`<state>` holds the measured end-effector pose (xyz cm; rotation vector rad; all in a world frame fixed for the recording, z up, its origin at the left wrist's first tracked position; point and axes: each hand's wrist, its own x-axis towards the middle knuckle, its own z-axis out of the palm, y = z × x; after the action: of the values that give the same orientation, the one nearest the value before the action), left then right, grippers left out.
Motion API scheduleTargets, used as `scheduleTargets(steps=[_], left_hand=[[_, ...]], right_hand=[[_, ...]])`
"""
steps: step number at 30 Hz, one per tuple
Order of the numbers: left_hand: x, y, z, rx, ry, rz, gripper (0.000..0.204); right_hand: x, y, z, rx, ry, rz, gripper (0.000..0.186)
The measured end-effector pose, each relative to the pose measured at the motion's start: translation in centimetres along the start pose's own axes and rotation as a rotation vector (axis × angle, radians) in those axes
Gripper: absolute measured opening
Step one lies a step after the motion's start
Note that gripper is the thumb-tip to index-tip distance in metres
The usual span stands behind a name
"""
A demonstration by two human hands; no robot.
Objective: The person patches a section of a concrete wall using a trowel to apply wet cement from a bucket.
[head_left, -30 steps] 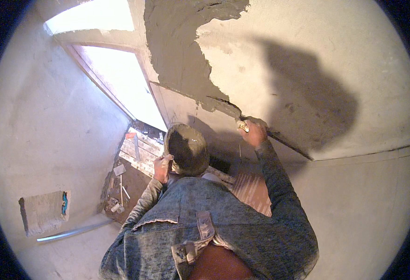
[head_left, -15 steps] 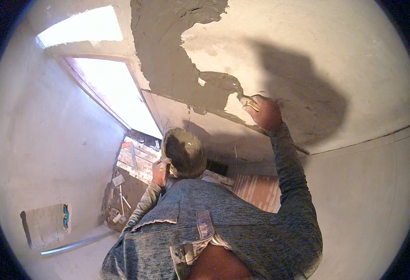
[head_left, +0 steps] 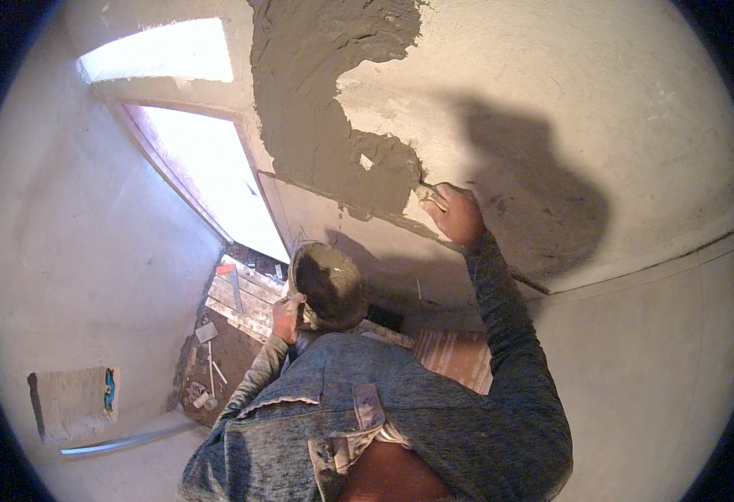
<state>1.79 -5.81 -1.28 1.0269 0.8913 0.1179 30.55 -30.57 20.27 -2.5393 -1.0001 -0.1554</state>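
My right hand (head_left: 456, 217) is shut on the light handle of a plastering tool (head_left: 430, 197), held against the wall at the edge of a wet grey plaster patch (head_left: 300, 100). The patch has a ragged outline and encloses a small pale unfilled spot. My left hand (head_left: 286, 316) grips the rim of a round bucket (head_left: 333, 293) with dark grey mix inside, held in front of my body below the patch. The tool's blade is mostly hidden at the plaster's edge.
A bright doorway (head_left: 199, 176) with a pane above is at upper left. Below lie wooden planks (head_left: 226, 294) and scattered tools (head_left: 205, 335) on a dirt floor. A reddish striped surface (head_left: 450, 351) is behind my body. The left wall has a rectangular recess (head_left: 74, 402).
My right hand with the tool moved up, then slightly left. Fresh plaster now spreads over part of the pale area left of it. My left hand still holds the bucket.
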Motion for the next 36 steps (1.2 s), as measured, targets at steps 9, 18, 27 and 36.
scheduleTargets(steps=[9,18,27,36], left_hand=[[0.5,-0.9,-0.8,-0.054,-0.002,0.031,0.016],[0.2,-0.4,-0.6,-0.074,-0.026,0.018,0.018],[0.9,-2.3,-1.2,-0.023,-0.032,0.049,0.020],[0.3,-1.0,-0.3,-0.090,0.028,-0.017,0.018]], right_hand=[[-5.7,0.7,-5.3,-0.252,0.071,-0.167,0.026],[-6.2,-0.2,-0.7,0.188,0.032,0.048,0.033],[-2.0,-0.2,7.7,0.112,-0.033,0.174,0.038],[-4.5,1.8,3.2,-0.091,0.244,0.082,0.033]])
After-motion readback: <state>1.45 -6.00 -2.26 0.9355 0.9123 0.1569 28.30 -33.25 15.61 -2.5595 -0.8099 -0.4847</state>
